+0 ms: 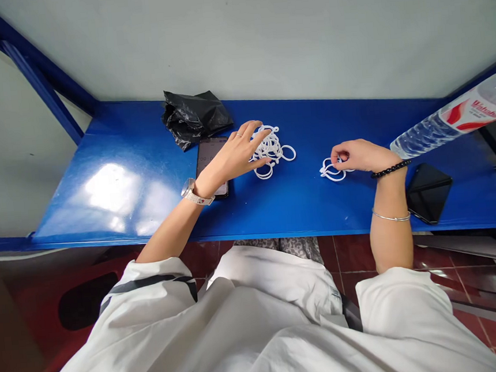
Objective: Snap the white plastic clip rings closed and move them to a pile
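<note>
i'm resting my left hand (pixel 238 152) with spread fingers on the pile of white rings (pixel 273 151) on the blue shelf (pixel 122 185). my right hand (pixel 358 155) is pinching a small bunch of rings (pixel 331 172). a black bag (pixel 194 117), a phone (pixel 210 154), a second phone (pixel 428 191) and a water bottle (pixel 454 118) are lying around.

Glossy blue metal table (pixel 143 178) is carrying a crumpled black plastic bag (pixel 194 118) at the back, a dark-screened smartphone (pixel 210 151) just beside it, a heap of white plastic rings (pixel 273 149) mid-table, a smaller white ring cluster (pixel 331 172) rightward, and a clear plastic water bottle (pixel 451 122) and black slab phone (pixel 428 190) far right.
</note>
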`<state>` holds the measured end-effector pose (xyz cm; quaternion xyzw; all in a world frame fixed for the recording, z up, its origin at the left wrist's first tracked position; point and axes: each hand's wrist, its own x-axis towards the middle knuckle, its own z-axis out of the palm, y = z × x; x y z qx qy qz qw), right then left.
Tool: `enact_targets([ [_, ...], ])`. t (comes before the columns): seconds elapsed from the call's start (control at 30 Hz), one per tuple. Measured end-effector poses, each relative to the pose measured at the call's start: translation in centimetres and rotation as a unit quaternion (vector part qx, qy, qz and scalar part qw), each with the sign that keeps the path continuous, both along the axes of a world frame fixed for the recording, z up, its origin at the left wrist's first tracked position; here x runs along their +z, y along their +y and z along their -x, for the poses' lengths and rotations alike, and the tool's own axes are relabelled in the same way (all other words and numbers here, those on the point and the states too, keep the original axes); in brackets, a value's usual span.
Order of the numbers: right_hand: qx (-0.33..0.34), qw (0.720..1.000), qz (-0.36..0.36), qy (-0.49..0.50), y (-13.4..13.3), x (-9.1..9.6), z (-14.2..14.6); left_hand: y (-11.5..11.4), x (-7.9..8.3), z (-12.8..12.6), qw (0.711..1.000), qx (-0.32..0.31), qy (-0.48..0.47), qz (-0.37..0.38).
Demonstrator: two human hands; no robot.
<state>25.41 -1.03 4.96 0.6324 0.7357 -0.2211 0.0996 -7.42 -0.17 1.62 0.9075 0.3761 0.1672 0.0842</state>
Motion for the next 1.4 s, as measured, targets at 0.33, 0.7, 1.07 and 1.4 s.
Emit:
enact_targets([
  [0.33,0.005,0.993,-0.012,0.117,-0.6,1.2,-0.2,0.3,-0.5,-0.2,0.998,-0.005,-0.03,-0.051],
  [0.7,0.06,0.938,-0.114,0.321,-2.0,-2.9,7.6,-0.7,-0.4,-1.6,0.991,-0.112,-0.069,-0.002],
  [1.07,-0.007,0.891,-0.151,0.427,-2.3,-4.6,9.1,-0.8,0.2,-1.4,0.986,-0.085,-0.123,0.077],
  [1.4,-0.077,0.83,-0.074,0.547,-2.6,-5.5,10.2,-1.2,-0.9,-2.2,0.981,-0.085,-0.16,0.072],
])
